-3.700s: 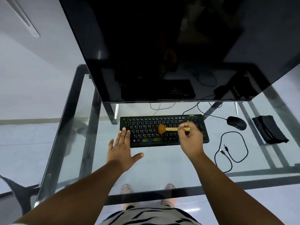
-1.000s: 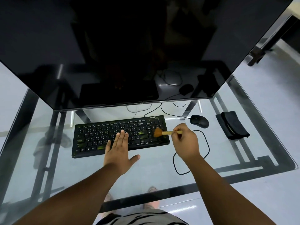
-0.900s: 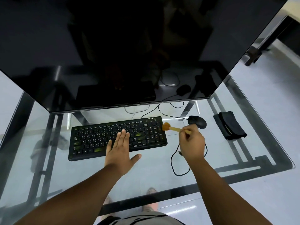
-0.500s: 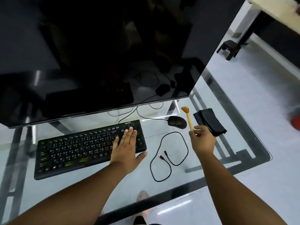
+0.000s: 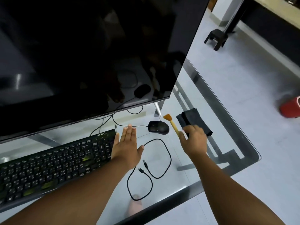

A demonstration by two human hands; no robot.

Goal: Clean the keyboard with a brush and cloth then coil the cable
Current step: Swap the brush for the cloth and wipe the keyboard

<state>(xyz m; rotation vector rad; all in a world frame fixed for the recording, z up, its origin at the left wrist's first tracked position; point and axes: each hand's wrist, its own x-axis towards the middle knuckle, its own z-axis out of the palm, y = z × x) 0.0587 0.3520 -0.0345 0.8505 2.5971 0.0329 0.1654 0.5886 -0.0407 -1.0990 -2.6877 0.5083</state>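
Keyboard [image 5: 53, 164] on our glass desk [image 5: 230, 114], pale tiled floor [image 5: 243, 75] below.
Our left hand [image 5: 126, 148] lies flat, fingers released; our right hand [image 5: 194, 142] grasps the brush [image 5: 172, 122] beside the cloth [image 5: 194, 117].

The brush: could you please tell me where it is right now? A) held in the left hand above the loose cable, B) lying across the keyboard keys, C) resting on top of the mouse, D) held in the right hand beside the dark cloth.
D: the right hand holds the brush by its handle, bristles pointing away, next to the dark cloth; the left hand lies flat at the keyboard's right end.
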